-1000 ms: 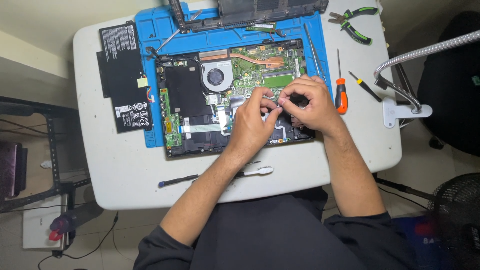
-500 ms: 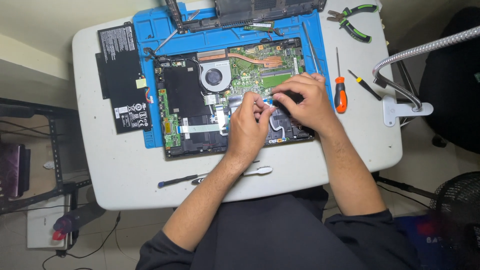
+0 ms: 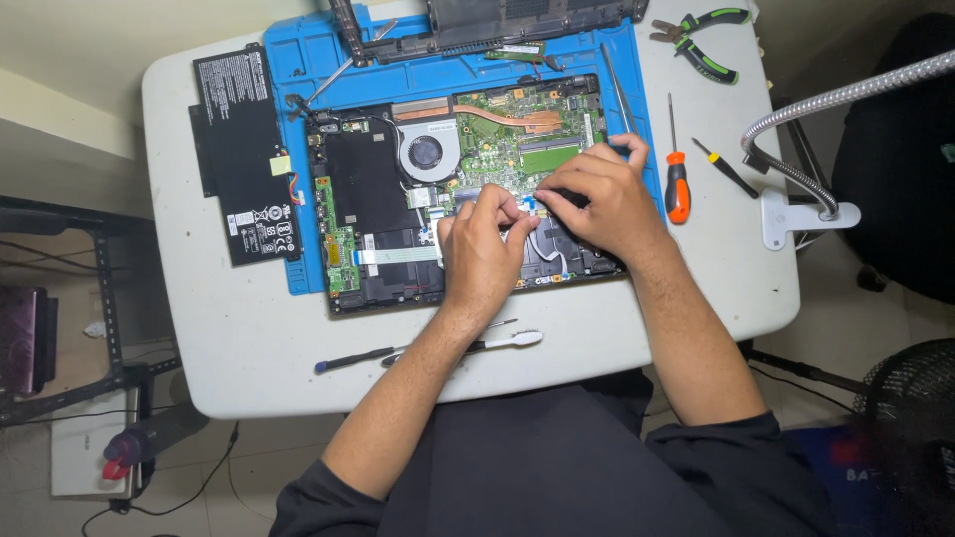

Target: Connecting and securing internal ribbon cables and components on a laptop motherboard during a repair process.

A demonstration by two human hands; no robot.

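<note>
A white tabletop is seen from above, with a blue work mat laid across its far half. The left hand and the right hand are brought together over the middle of an opened laptop base, which is set on the mat. The fingers of both hands are curled and pinched over a small part on the board; what exactly is gripped cannot be told. A round cooling fan and a green circuit board are exposed just beyond the hands. A black flat battery is laid at the left edge of the mat. An orange-handled screwdriver is placed just right of the right hand, and a thinner black screwdriver further right. Green-handled pliers are left at the far right corner. A toothbrush and a dark tool are set near the front edge. A flexible lamp arm is clamped at the right edge.
</note>
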